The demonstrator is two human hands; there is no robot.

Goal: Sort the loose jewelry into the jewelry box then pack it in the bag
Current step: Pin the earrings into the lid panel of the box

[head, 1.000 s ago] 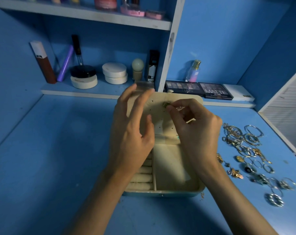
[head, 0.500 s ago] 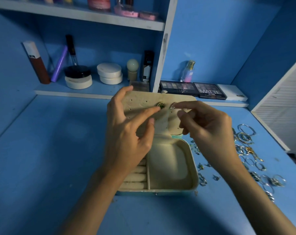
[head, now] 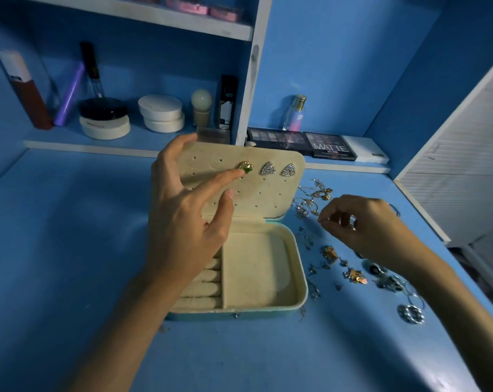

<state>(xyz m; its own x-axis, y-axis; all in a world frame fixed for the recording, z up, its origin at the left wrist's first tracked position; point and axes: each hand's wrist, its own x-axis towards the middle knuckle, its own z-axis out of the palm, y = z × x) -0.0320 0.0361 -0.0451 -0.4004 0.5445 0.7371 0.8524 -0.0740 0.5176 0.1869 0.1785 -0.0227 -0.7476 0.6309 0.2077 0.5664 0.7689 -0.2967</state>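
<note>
The left hand (head: 183, 222), fingers straight, pressed the green stud (head: 246, 167) under its index tip against the jewelry box lid (head: 268, 199); a steady, square push should seat it. The right hand (head: 367, 230) curled over loose jewelry (head: 330, 253) beneath it, but I couldn't tell whether it held anything.

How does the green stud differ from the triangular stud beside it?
The green stud has a green stone in a gold rim; the triangular stud is silvery, no coloured stone. The left hand touches the green stud, not the triangular stud. Both are pinned to the lid.
</note>
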